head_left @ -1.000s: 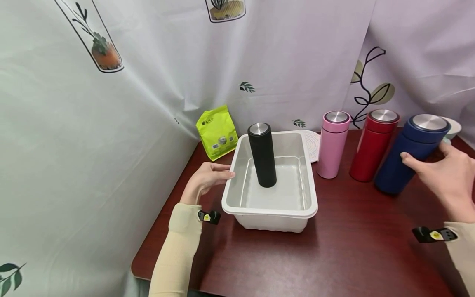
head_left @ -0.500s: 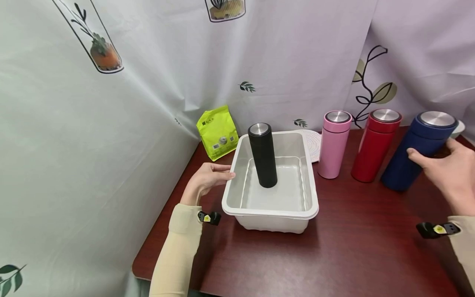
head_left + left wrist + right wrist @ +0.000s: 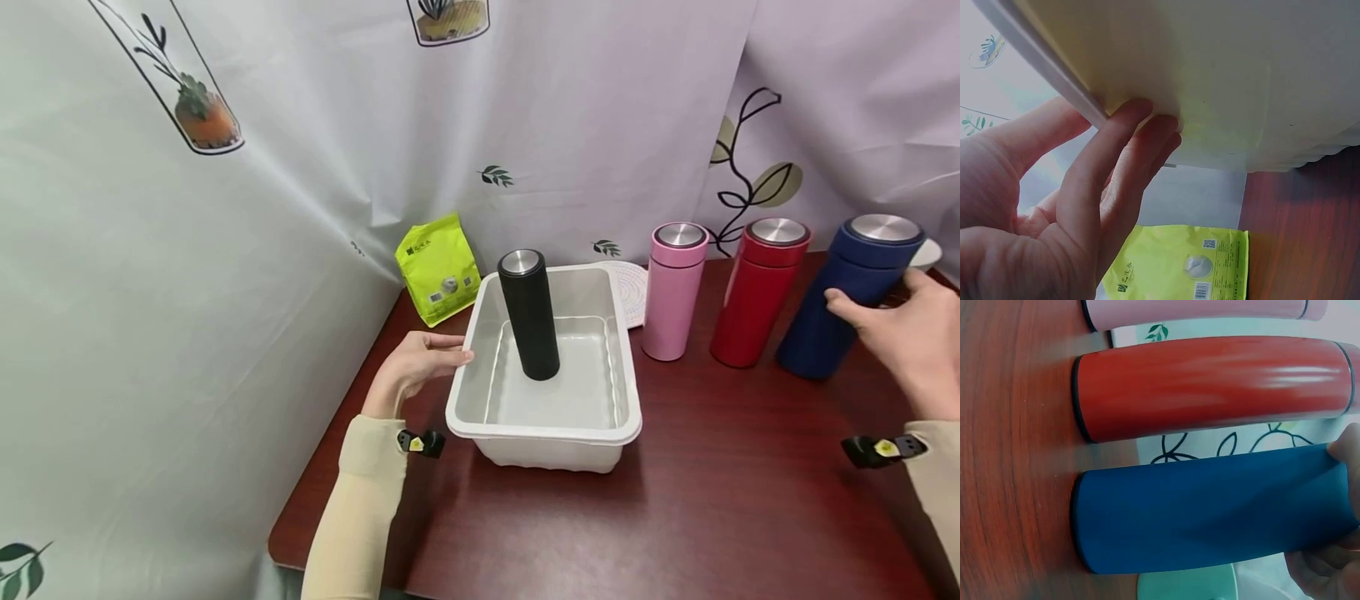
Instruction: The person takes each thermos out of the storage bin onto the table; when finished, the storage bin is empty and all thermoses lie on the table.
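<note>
At the right of the head view, my right hand (image 3: pixel 911 333) grips the upper part of a blue thermos flask (image 3: pixel 840 300), thumb on its near side. The right wrist view shows the flask's base right at the table top. My left hand (image 3: pixel 422 365) pinches the left rim of a white plastic basin (image 3: pixel 543 433), thumb at the rim and fingers against the outer wall in the left wrist view. Inside the basin a black thermos flask (image 3: pixel 531 321) stands upright. A red thermos flask (image 3: pixel 757 300) and a pink thermos flask (image 3: pixel 673 300) stand in a row left of the blue one.
A lime-green pouch (image 3: pixel 440 268) stands behind the basin's left side. Behind the basin's right side is a white round patterned mat (image 3: pixel 632 292). A pale green and white thing (image 3: pixel 1188 584) sits beyond the blue flask. Patterned cloth (image 3: pixel 600 125) hangs behind the dark red table (image 3: pixel 600 533).
My right hand has moved the blue thermos flask slightly right and back, widening its gap from the red one. The left hand keeps its hold on the basin, which stays in place.
</note>
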A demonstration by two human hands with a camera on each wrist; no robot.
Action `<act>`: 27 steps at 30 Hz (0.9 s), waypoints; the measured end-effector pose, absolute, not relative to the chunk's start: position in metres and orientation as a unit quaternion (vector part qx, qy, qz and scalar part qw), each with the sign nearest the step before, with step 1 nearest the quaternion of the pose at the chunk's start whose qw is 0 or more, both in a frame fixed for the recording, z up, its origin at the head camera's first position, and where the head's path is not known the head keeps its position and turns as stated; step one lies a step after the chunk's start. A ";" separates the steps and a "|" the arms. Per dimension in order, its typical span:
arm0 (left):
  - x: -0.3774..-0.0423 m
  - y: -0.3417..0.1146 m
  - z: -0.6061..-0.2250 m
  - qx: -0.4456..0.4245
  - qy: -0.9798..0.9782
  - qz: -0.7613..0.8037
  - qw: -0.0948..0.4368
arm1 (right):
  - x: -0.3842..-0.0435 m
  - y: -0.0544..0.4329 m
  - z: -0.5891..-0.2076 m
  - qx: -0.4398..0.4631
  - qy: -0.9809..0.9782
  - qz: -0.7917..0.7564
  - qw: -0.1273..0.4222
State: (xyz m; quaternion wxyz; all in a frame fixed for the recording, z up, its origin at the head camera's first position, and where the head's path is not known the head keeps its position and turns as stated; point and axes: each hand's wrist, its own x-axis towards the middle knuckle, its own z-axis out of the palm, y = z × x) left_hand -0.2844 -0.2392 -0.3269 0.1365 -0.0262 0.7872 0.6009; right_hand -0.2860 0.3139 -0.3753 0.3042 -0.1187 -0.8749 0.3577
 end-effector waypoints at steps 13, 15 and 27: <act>-0.279 -0.251 -0.328 -0.028 0.789 0.602 0.122 | -0.290 0.310 -0.367 -0.064 -0.908 0.305 0.279; -0.278 -0.251 -0.329 -0.031 0.789 0.602 0.122 | -0.290 0.310 -0.368 -0.063 -0.908 0.305 0.280; -0.281 -0.241 -0.332 -0.018 0.786 0.605 0.128 | -0.273 0.315 -0.367 -0.114 -0.903 0.316 0.267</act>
